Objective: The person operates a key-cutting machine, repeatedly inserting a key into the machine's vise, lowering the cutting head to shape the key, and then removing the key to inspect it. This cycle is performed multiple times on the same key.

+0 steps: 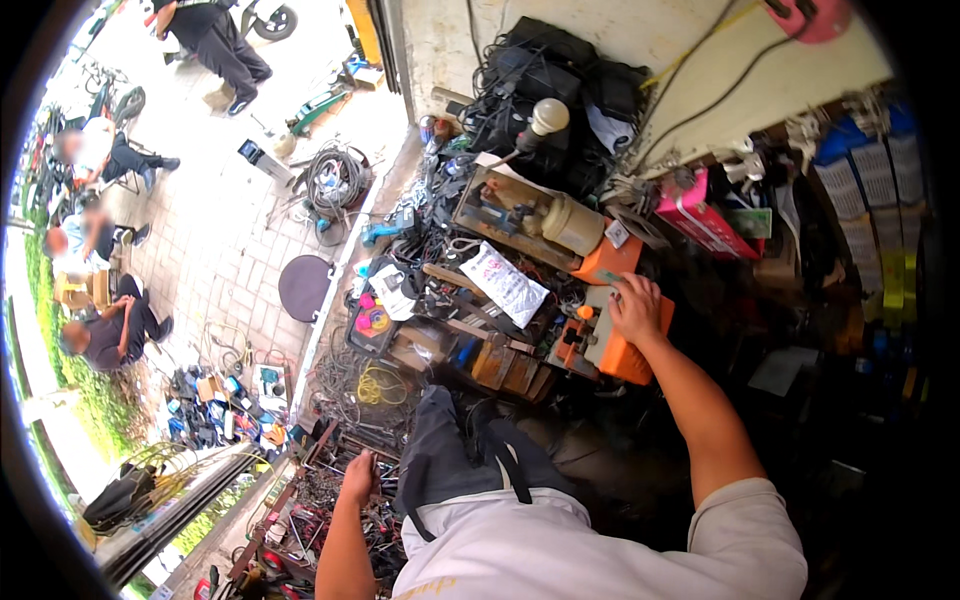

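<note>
My right hand (pixel 637 305) reaches over an orange and grey bench machine (pixel 625 358) with an orange knob (pixel 586 312). Its fingers are bent together around a small greenish piece, whose kind I cannot make out. My left hand (pixel 359 476) is low on the left, fingers curled in, beside a rack of jumbled hand tools (pixel 300 510). Whatever it may hold is hidden. Left of the machine, a white printed plastic packet (pixel 504 284) lies on the cluttered bench.
Behind the machine stands a wooden box (pixel 475 215) with a cream-coloured motor (pixel 572 224). A lamp bulb (pixel 549 116) rises near black bags (pixel 545 60). Coiled cable (pixel 335 178) and a round stool (pixel 306 288) are on the paving. Several people are outside at left.
</note>
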Available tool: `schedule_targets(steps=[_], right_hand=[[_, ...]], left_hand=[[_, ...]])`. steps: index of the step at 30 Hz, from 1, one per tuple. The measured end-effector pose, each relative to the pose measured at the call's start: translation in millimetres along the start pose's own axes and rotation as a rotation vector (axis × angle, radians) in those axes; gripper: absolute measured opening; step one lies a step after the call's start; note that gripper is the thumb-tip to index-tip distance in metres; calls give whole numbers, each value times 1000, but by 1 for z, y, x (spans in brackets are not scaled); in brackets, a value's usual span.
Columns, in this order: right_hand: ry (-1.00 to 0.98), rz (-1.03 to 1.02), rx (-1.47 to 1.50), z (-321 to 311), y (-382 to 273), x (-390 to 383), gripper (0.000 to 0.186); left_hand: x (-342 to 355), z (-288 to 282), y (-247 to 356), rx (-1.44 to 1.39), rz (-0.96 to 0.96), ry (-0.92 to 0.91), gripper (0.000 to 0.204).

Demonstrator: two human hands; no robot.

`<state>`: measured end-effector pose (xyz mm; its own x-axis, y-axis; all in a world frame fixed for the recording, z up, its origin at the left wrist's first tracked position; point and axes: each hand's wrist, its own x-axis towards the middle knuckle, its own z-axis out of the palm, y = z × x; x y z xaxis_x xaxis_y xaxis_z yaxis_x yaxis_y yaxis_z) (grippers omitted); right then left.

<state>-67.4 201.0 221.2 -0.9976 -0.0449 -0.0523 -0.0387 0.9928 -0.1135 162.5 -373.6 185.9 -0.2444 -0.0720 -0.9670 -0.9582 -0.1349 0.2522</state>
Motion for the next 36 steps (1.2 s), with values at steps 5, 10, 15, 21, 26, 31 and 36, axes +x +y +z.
schedule_targets(steps=[5,10,15,21,26,31,36], right_hand=[[-23,21,30,2,-2,-2,34],[-35,24,63,8,3,2,34],[-87,68,10,5,1,4,36],[-193,69,-159,-16,-20,16,40],[-236,715,20,-18,-30,20,77],[-128,936,-222,30,-15,-34,82],[-142,1025,-286,-11,-97,-13,74]], left_hand=[[-46,-47,-85,-108,73,118,29],[-92,-46,-110,-260,88,213,27],[-98,-59,-97,-357,73,263,32],[-58,-96,-75,-416,176,136,33],[-23,-142,-49,-549,210,84,33],[-22,-181,-40,-790,226,81,35],[-33,-207,0,-807,169,105,47]])
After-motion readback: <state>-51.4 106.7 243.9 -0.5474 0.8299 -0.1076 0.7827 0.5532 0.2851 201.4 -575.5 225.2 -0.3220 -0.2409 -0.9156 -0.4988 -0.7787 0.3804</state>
